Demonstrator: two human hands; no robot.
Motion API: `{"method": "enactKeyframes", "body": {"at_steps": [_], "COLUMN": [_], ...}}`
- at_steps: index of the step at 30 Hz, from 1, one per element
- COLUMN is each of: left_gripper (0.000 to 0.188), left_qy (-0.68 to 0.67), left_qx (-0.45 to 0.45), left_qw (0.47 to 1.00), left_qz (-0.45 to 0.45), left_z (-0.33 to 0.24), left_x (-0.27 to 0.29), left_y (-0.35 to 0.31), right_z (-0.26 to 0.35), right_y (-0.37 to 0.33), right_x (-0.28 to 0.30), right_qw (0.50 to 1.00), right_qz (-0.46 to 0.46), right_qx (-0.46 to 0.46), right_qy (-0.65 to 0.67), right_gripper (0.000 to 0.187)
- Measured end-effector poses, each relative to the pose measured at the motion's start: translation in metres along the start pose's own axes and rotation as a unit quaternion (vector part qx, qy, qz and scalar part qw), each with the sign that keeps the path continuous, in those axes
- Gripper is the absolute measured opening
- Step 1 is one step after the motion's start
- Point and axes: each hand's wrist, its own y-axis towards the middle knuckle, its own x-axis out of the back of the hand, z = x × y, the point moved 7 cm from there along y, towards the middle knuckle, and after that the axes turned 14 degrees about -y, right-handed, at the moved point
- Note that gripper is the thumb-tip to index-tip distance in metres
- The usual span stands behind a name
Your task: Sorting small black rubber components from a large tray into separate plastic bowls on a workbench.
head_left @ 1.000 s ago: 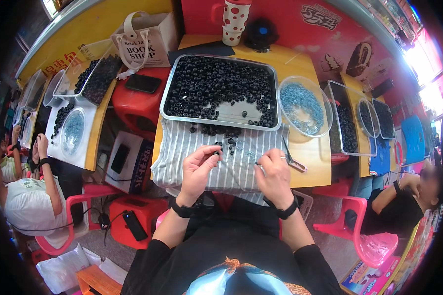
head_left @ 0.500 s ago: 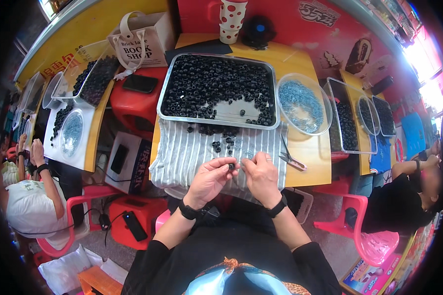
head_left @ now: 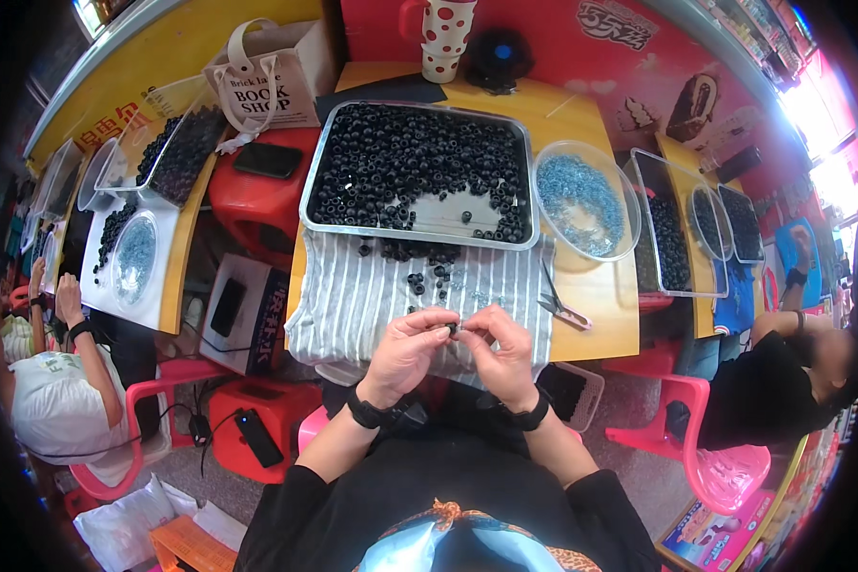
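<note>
Above the near edge of a striped cloth [head_left: 353,303], my left hand [head_left: 405,357] pinches a small black ring-shaped part [head_left: 453,328] between thumb and fingers. Closed at the fingertips, my right hand [head_left: 501,355] meets the left at that part. Whatever my right fingers hold is too small to make out. Several loose black parts [head_left: 417,283] lie on the cloth just beyond, with a few tiny clear bluish pieces beside them. Behind stands a metal-rimmed tray [head_left: 419,235] full of the same black parts. To its right sits a round clear tub [head_left: 631,214] of small bluish pieces [head_left: 582,186].
Small snips [head_left: 567,313] rest at the cloth's right edge. A spotted tumbler [head_left: 445,38] stands behind the tray. Left are a red stool [head_left: 257,205] with a phone [head_left: 267,160] and a canvas bag [head_left: 275,76]. People sit at similar tables on both sides.
My right hand has come down and left from the cloth to the black part, its fingertips now meeting my left fingers. The person on the right has raised an arm.
</note>
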Motion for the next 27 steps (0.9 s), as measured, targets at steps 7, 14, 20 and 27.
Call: {"method": "enactKeyframes", "body": {"at_steps": [7, 14, 20, 27], "left_gripper": [0.023, 0.019, 0.015, 0.017], "left_qy": [-0.063, -0.004, 0.026, -0.068], "left_qx": [0.035, 0.031, 0.026, -0.002], "left_qw": [0.997, 0.999, 0.998, 0.998], "left_qz": [0.016, 0.031, 0.042, -0.002], "left_z": [0.002, -0.001, -0.003, -0.002], "left_x": [0.0, -0.002, -0.004, 0.003], "left_y": [-0.002, -0.004, -0.006, -0.005], "right_z": [0.017, 0.034, 0.03, 0.052], "right_y": [-0.007, -0.016, -0.012, -0.026], "right_x": [0.0, -0.001, -0.002, -0.021], "right_qw": [0.992, 0.951, 0.955, 0.879], "right_qz": [-0.056, -0.078, -0.033, -0.101], "right_qx": [0.097, 0.198, 0.214, 0.292], "right_qy": [-0.06, -0.224, -0.204, -0.363], "right_gripper": [0.015, 0.016, 0.019, 0.028]}}
